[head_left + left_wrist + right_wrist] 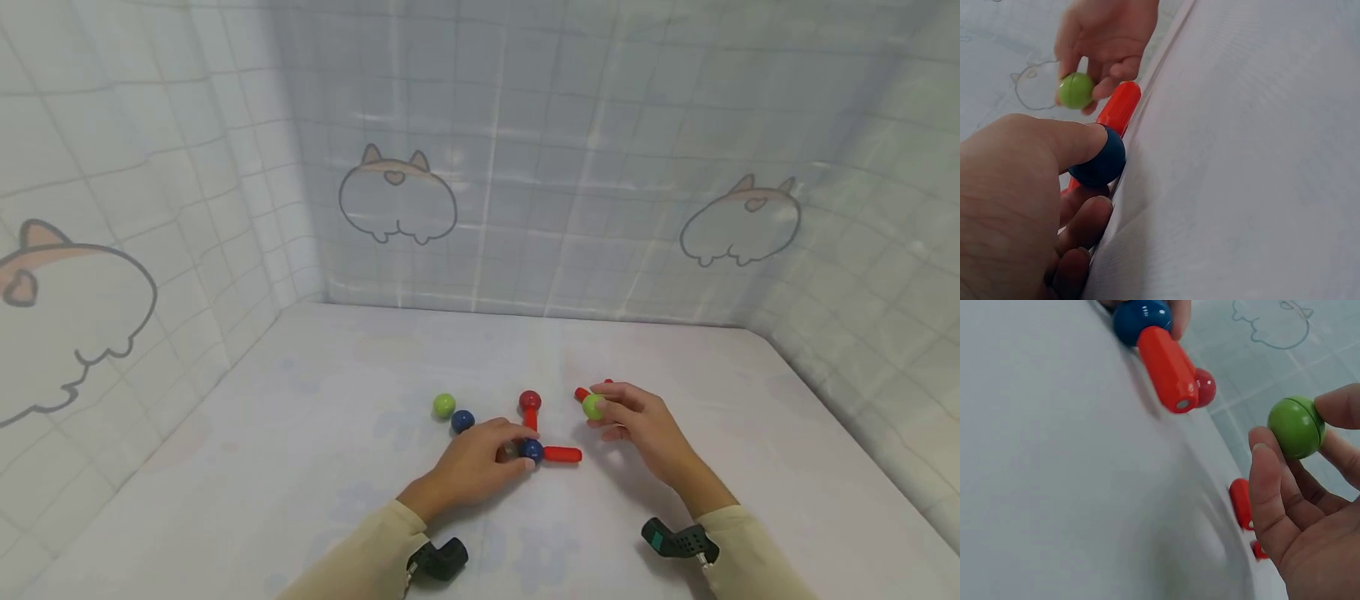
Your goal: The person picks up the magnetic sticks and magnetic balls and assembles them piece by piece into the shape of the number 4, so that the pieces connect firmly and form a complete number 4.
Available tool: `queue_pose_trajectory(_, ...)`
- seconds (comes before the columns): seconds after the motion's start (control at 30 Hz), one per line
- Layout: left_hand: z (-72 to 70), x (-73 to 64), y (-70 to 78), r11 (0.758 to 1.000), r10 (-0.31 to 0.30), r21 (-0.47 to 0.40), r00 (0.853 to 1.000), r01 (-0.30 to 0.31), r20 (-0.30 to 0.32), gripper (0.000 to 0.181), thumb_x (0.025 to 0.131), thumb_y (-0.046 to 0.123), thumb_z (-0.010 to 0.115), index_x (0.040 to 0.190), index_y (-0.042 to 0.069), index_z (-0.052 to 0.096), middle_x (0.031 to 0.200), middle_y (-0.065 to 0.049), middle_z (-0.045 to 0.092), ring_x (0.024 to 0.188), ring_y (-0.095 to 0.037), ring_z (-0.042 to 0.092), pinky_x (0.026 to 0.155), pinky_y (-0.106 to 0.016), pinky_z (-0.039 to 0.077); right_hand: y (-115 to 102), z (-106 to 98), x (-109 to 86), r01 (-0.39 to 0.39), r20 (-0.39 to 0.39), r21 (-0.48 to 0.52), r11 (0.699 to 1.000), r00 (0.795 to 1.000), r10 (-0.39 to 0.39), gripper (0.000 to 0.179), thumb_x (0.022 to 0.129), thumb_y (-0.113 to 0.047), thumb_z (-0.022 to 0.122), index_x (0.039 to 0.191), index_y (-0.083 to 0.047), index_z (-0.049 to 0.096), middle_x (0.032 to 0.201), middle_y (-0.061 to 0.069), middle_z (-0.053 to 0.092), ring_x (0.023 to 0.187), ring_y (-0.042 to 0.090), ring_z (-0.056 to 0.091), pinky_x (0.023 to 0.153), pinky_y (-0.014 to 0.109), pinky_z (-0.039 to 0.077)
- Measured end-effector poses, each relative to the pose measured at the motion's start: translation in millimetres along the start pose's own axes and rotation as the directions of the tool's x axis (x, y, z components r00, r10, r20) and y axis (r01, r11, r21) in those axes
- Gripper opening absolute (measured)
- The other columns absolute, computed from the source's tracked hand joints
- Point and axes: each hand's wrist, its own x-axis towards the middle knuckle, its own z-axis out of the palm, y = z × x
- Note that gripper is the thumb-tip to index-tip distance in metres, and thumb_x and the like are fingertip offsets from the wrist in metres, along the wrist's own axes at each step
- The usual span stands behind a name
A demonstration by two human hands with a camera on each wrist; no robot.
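My left hand (480, 462) pinches a blue ball (532, 451) between thumb and fingers, low at the tabletop. Two red rods join that ball: one rod (562, 454) points right with its free end bare, and the other (530, 419) runs away from me to a red ball (529, 401). A metal disc shows in the bare rod end in the right wrist view. My right hand (637, 421) holds a green ball (1296, 427) between thumb and fingertips, raised to the right of the joined pieces. A thin seam runs round the green ball.
Loose on the table (337, 467) left of the joined pieces sit another green ball (444, 406) and a second blue ball (462, 421). Beyond my right hand lie red rods (1242, 503), partly hidden by it. Tiled-pattern curtains (525, 167) enclose the table's back and sides.
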Motion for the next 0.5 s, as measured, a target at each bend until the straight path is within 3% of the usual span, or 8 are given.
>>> queue_pose_trajectory(0.27,0.7,1.2,-1.0,1.000,0.018,-0.012,1.000,-0.018,-0.019,0.038,0.092,0.034,0.073,0.129,0.030,0.068,0.099,0.017,0.060,0.081,-0.007,0.053,0.070,-0.024,0.048,8,-3,-12.3,-0.070,0.021,-0.018,0.997,0.997,0.071,0.036,0.098,-0.017,0.060,0.130,-0.002,0.060,0.119,0.016,0.062,0.094,0.030,0.069,0.079,0.032,0.057)
queue_pose_trajectory(0.5,-2.3,-0.9,-0.5,0.999,-0.018,-0.043,1.000,0.017,-0.013,0.037,0.090,0.032,0.075,0.127,0.029,0.068,0.101,0.017,0.060,0.082,-0.007,0.054,0.071,-0.024,0.048,11,-3,-18.2,-0.058,0.061,-0.104,0.993,0.996,0.065,0.037,0.099,-0.022,0.059,0.133,-0.005,0.062,0.111,0.012,0.067,0.085,0.027,0.070,0.090,0.031,0.051)
